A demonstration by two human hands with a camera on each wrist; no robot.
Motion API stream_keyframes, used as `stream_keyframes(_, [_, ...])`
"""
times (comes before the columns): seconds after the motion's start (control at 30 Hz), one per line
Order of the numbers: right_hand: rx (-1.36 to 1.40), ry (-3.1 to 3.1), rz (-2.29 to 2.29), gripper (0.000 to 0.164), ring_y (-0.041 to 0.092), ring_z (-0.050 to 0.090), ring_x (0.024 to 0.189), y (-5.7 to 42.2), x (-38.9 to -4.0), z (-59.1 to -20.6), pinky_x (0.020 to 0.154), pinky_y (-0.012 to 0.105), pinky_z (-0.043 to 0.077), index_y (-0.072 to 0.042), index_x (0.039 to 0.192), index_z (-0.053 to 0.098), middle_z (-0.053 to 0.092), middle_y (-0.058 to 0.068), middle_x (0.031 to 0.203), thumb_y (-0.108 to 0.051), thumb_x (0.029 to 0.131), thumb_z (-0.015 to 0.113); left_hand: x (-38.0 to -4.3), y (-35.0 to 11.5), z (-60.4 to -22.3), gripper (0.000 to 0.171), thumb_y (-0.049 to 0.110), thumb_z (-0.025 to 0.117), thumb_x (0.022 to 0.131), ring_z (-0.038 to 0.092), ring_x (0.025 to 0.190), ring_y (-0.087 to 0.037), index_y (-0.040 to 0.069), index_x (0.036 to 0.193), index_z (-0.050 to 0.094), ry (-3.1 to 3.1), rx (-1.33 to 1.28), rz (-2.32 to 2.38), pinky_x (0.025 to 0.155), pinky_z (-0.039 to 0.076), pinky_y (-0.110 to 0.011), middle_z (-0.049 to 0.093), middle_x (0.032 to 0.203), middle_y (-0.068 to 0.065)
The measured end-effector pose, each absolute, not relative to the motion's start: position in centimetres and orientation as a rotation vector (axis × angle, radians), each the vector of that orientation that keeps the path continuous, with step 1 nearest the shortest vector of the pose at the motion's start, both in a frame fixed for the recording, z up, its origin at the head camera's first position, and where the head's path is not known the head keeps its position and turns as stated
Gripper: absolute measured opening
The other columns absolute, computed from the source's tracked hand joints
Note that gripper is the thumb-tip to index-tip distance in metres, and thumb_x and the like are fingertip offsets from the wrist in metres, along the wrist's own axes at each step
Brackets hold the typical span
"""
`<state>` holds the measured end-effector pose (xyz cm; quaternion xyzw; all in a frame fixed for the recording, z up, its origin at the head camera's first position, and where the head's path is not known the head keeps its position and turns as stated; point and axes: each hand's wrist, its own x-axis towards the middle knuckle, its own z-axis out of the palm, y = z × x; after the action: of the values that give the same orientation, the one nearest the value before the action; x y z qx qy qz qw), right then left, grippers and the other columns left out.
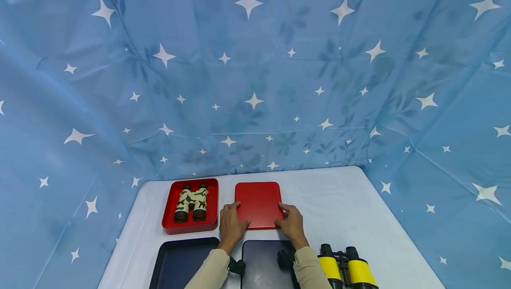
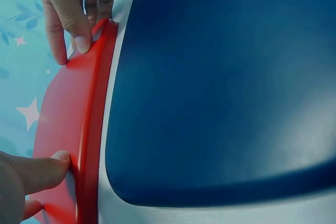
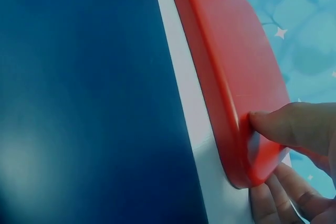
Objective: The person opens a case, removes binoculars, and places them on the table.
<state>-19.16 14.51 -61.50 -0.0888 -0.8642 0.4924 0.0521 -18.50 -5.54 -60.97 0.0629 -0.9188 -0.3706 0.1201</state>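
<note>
A flat red lid (image 1: pixel 259 204) lies on the white table between my two hands. My left hand (image 1: pixel 231 225) grips its left side, thumb on top near the front corner; the left wrist view shows that thumb (image 2: pixel 47 172) against the red surface. At the opposite side my right hand (image 1: pixel 292 224) holds the right edge. Its thumb (image 3: pixel 294 124) presses the top, while the other fingers go down around the side in the right wrist view. Just in front of the red lid, below both wrists, is a flat dark blue lid (image 1: pixel 261 264).
Back left stands a red tray (image 1: pixel 167 225) containing camouflage binoculars (image 1: pixel 192 202). A dark blue tray (image 1: pixel 181 264) sits in front of it, partly behind my left sleeve. Yellow and black binoculars (image 1: pixel 361 271) lie by my right forearm. A blue star-patterned curtain (image 1: pixel 255 80) surrounds the table (image 1: pixel 339 200).
</note>
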Motion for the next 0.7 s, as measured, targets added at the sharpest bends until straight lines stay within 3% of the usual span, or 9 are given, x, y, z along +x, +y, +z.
stream_keyframes(0.33, [-0.295, -2.615, 1.477, 0.064, 0.033, 0.069, 0.107, 14.15, -19.14, -61.42, 0.084, 0.043, 0.066, -0.005, 0.140, 0.069, 0.067, 0.023, 0.131, 0.007, 0.080, 0.087, -18.31, -5.59, -60.49, 0.067, 0.018, 0.096, 0.075, 0.056, 0.112, -0.033, 0.005, 0.134, 0.069, -2.724, 0.162, -1.027, 0.092, 0.056, -0.052, 0.065, 0.128, -0.021])
stream_keyframes(0.7, [-0.309, -2.623, 1.450, 0.066, 0.034, 0.067, 0.109, 14.25, -19.38, -61.28, 0.084, 0.044, 0.065, -0.004, 0.143, 0.067, 0.066, 0.022, 0.132, 0.004, 0.080, 0.086, -18.35, -5.64, -60.15, 0.069, 0.022, 0.095, 0.077, 0.054, 0.117, -0.034, 0.006, 0.138, 0.066, -2.751, 0.147, -1.053, 0.097, 0.056, -0.053, 0.062, 0.130, -0.021])
